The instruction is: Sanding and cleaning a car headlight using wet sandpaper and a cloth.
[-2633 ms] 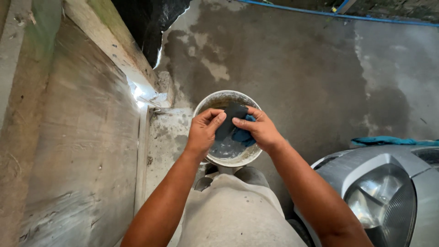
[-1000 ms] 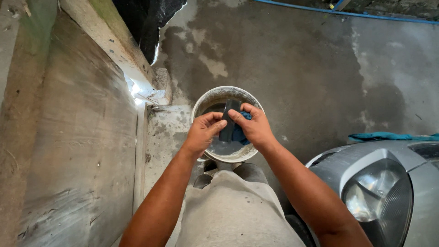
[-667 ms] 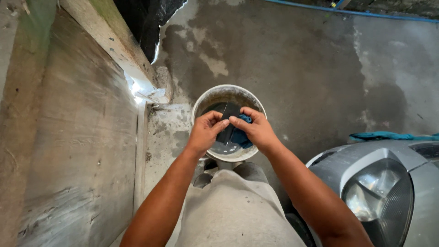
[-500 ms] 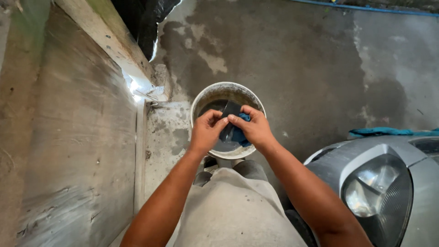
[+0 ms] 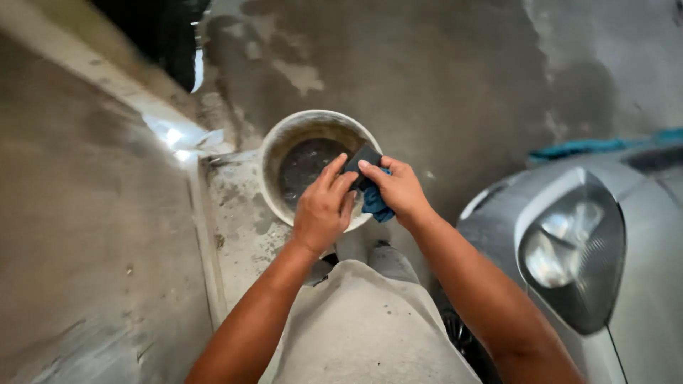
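A white bucket with dark water stands on the concrete floor in front of me. Above its right rim I hold a dark sponge wrapped with a blue cloth. My right hand grips the cloth and sponge from the right. Fingers of my left hand pinch the same sponge from the left. Both hands hover over the bucket's near edge.
A silver car's front corner with a headlight is at the right. A concrete wall runs along the left, with a raised curb. A blue hose or cloth lies behind the car. The floor is wet in patches.
The view has shifted a little to the right. My hands have lifted the sponge and cloth from inside the bucket toward its right rim.
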